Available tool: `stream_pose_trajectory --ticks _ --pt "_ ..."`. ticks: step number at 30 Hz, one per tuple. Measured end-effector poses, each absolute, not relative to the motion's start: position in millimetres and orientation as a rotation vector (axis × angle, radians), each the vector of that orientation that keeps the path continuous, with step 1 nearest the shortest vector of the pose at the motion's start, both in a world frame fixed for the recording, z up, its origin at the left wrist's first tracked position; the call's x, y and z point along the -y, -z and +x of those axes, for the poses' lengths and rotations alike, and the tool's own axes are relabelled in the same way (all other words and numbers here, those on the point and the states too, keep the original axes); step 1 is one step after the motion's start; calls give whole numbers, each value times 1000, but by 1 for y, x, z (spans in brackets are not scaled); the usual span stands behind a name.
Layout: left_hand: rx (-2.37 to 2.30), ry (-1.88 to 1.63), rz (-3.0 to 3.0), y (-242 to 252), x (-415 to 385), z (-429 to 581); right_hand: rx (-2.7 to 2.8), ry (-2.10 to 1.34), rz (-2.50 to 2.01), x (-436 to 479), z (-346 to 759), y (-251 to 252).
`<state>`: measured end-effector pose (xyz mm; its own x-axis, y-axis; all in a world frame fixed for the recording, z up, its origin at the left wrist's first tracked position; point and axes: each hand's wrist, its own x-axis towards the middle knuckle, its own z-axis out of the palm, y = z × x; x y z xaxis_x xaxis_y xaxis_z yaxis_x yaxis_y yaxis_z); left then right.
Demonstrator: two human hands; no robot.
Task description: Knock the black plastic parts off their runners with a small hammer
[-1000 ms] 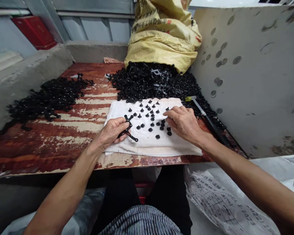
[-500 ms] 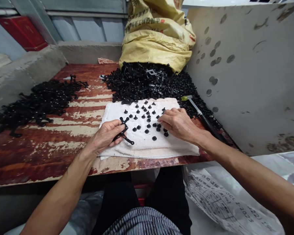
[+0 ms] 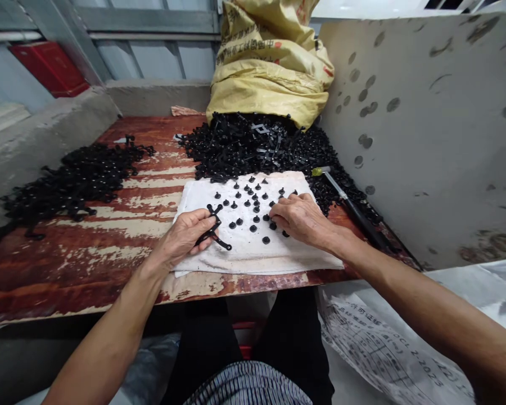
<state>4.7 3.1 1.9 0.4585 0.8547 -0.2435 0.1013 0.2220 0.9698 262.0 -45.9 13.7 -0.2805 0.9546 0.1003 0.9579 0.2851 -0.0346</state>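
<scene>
My left hand (image 3: 189, 233) is closed around a black bracket with several thin arms (image 3: 214, 220), held over the left side of a folded white cloth (image 3: 219, 256). Several small black studs with round bases and short stems (image 3: 253, 228) stand scattered across the cloth. Over the right part of the cloth, my right hand (image 3: 297, 216) has its thumb and fingers pinched together among the studs. Its fingertips hide whatever is between them.
A big heap of black parts (image 3: 253, 146) spills from a yellow woven sack (image 3: 270, 90) behind the cloth. More black brackets (image 3: 71, 180) lie piled at left. A hammer-like tool with a yellow head (image 3: 346, 199) rests at right, beside a pale upright panel (image 3: 425, 157).
My right hand has shifted slightly left and down over the studs, fingers still pinched. My left hand keeps its hold on the bracket. The camera view has tilted a little.
</scene>
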Motion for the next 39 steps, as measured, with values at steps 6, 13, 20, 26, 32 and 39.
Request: stream_pose_trajectory --ticks 6,13,20,26,32,39 --pt "-1004 -647 1245 -3 -5 5 2221 89 -1908 44 278 -18" --pt "-1001 -558 1215 -6 -10 5 1636 119 -2227 55 367 -11" --pt "-970 -429 1253 -12 -16 9 1331 -173 -2142 57 387 -8" --pt "-920 -401 1231 -13 -17 12 1107 -541 -1839 86 345 -22" --pt "-911 -379 1214 -8 -14 8 1036 -1035 -1547 136 275 -14" --pt "-879 -336 1227 -6 -14 5 1089 -1156 -1539 147 259 8"
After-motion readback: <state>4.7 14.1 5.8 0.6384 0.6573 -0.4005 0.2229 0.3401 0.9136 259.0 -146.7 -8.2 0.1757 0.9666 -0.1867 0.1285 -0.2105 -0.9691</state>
